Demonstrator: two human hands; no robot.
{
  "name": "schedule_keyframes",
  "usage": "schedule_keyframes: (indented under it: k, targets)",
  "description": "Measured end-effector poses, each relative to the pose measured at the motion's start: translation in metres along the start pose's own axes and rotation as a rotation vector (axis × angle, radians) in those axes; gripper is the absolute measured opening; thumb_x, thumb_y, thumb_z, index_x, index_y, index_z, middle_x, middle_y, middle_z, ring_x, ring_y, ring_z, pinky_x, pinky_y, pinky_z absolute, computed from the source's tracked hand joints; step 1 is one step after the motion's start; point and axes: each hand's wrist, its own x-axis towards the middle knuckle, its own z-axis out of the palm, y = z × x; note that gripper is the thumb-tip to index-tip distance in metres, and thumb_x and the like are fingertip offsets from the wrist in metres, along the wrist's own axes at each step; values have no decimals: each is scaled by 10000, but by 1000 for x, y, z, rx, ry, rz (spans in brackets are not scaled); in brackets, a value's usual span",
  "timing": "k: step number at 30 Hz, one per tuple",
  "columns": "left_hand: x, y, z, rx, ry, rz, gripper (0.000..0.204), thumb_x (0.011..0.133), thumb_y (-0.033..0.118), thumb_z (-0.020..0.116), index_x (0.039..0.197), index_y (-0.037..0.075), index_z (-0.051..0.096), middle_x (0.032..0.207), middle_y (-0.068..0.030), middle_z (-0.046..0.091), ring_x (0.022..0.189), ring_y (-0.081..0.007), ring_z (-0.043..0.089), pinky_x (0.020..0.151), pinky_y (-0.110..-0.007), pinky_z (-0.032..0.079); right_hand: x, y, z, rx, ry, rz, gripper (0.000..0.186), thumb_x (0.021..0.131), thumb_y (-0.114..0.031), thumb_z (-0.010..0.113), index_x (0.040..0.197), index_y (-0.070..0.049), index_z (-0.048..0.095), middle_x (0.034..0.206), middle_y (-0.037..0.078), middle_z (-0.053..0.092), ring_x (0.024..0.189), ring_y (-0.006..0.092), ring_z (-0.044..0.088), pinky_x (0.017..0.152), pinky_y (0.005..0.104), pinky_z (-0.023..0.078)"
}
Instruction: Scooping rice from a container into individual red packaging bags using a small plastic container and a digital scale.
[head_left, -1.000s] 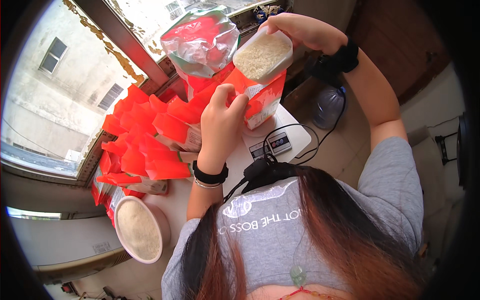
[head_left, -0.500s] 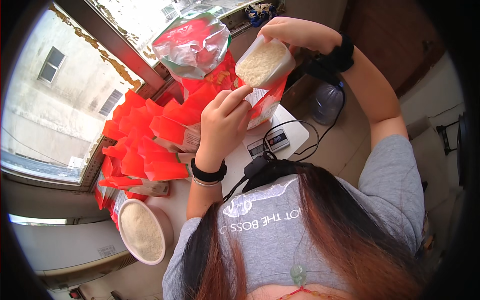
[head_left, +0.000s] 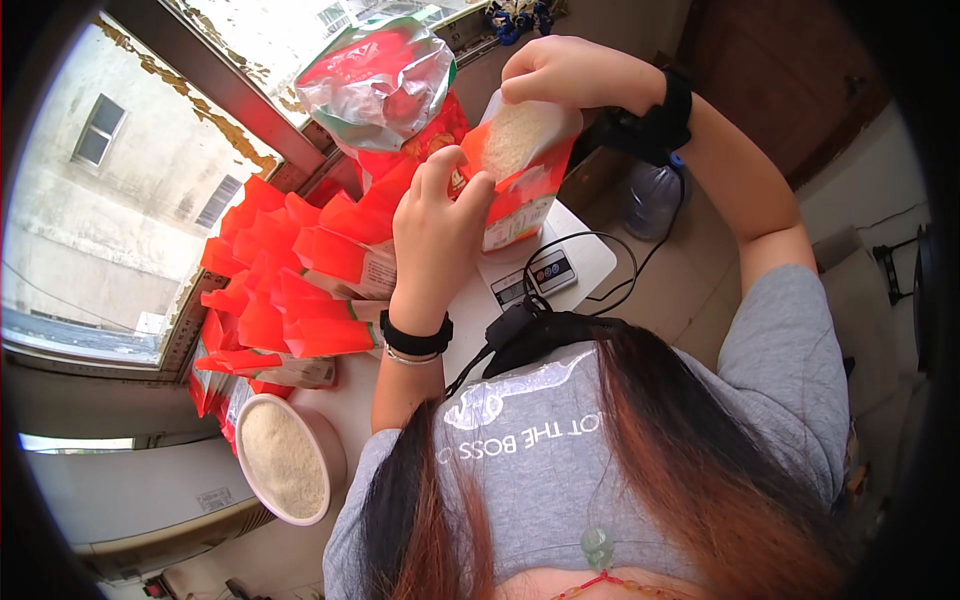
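Note:
Over the mouth of an upright red bag (head_left: 520, 212), my right hand (head_left: 585, 75) grips a translucent white tub (head_left: 565, 112) by its rim. Pale rice (head_left: 518, 140) fills the tub, which is tilted down into the bag. My left hand (head_left: 442, 225) is closed on the near left edge of the bag's opening, fingers curled; part of the bag is hidden behind it. The bag stands on a small scale (head_left: 535, 278) with a display and buttons.
Several red bags (head_left: 310, 260) crowd the left side of the white table (head_left: 590, 245). A round pale tub (head_left: 335, 455) of rice stands near left. Behind are a large crumpled plastic bag (head_left: 385, 85) and the window. A black cable (head_left: 632, 275) loops beside the scale.
The tub in my right hand has moved down and tipped further into the bag. The bag's front wall now stands up before it. My left hand has shifted slightly left.

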Motion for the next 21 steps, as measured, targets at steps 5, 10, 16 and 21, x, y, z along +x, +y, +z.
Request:
schedule_keyframes:
  k: [5,10,16,21]
  targets:
    - [4,2,1,-37,-11,-19,185,789,83,666,957,108,592,1139,-110,541,922,-283,596,675,-396,510,-2,-10,29,-477,259,-167,445,770,-394,660,998,-12,646,1010,223,604,798,365,666,722,393,537]
    - [-1,-3,2,-27,2,-84,273,769,65,694,1029,89,616,1169,-130,560,909,-304,620,684,-398,530,0,-27,59,-537,459,-294,470,707,-250,744,1093,-30,590,1122,243,555,807,365,688,699,399,572]
    - [-6,-9,-1,-132,29,-97,311,750,54,707,1049,63,620,1202,-142,565,933,-321,634,711,-395,537,5,-34,70,-569,524,-428,548,707,-235,759,1181,-38,569,1171,238,547,836,357,691,709,391,575]
    - [-8,-6,-4,-245,40,-98,302,747,55,707,1035,62,617,1170,-133,573,886,-311,638,699,-387,531,-1,-37,56,-622,487,-621,507,772,-282,756,1171,-25,578,1187,240,561,823,324,711,686,347,583]
